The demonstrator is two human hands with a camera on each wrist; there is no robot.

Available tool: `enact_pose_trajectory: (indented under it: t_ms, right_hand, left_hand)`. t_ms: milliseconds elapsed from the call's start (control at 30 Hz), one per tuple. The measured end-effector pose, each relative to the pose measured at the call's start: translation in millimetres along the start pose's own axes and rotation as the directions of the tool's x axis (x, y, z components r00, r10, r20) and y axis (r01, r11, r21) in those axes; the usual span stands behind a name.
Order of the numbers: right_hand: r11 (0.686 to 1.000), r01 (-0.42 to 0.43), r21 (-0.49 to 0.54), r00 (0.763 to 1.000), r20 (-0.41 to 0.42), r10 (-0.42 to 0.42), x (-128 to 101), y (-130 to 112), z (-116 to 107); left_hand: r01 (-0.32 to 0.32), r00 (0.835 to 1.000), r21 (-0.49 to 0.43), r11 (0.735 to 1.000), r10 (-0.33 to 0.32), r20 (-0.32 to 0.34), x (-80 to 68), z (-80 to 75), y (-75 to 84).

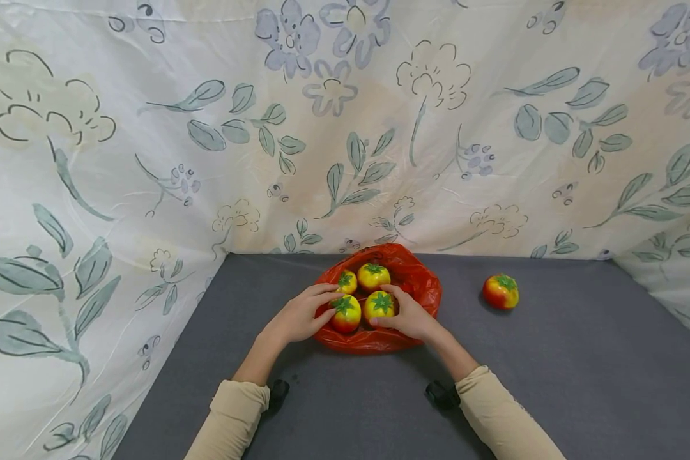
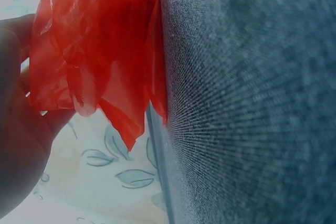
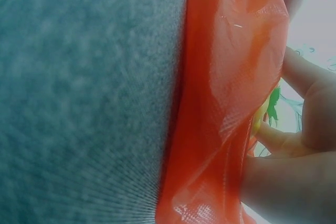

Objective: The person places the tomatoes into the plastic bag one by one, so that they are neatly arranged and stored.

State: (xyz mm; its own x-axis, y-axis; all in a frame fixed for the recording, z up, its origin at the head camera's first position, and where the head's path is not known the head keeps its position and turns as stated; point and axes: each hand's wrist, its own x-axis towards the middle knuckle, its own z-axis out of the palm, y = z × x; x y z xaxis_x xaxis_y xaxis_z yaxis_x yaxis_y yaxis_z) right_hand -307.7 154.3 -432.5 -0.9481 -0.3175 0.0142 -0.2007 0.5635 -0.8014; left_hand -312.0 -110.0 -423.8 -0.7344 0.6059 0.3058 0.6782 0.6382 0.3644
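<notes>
A red plastic bag [image 1: 428,300] lies spread on the dark table with its mouth facing up. Inside it are several red-and-yellow tomatoes with green star-shaped tops. My left hand [image 1: 306,314] reaches over the bag's left rim, its thumb and fingers around the front left tomato [image 1: 345,317]. From the right, my right hand [image 1: 412,317] grips the front right tomato [image 1: 379,307] between thumb and fingers. Behind these two sit a rear tomato [image 1: 374,276] and a smaller-looking one [image 1: 347,281]. In both wrist views the bag's side hides most of the fingertips.
A single tomato [image 1: 501,292] lies on the table [image 1: 575,358] right of the bag. Floral cloth [image 1: 345,160] hangs behind the table and along its left and right sides. The bag sits close to the table's back edge.
</notes>
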Motion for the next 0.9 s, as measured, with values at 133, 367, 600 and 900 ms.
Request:
enact_pose_trajectory:
  t_ms: [133, 367, 600, 900]
  right_hand:
    - [1.0, 0.008, 0.0, 1.0, -0.003, -0.008, -0.2, -0.4, 0.1]
    - [1.0, 0.011, -0.001, 1.0, -0.005, -0.011, 0.0, 0.2, 0.2]
    - [1.0, 0.015, 0.004, 1.0, -0.014, -0.015, 2.6, -0.1, -1.0]
    - [1.0, 0.003, 0.004, 0.999, -0.051, -0.003, 0.2, -5.3, -8.7]
  left_hand:
    - [0.0, 1.0, 0.0, 1.0, 0.0, -0.001, -0.3, 0.0, 0.2]
    - [-0.015, 1.0, -0.008, 1.0, 0.015, -0.013, -0.3, 0.7, -0.9]
    - [-0.019, 1.0, -0.006, 1.0, 0.019, -0.016, -0.4, -1.0, -0.6]
    - [-0.003, 1.0, -0.016, 1.0, 0.003, 0.002, -1.3, -3.0, 2.4]
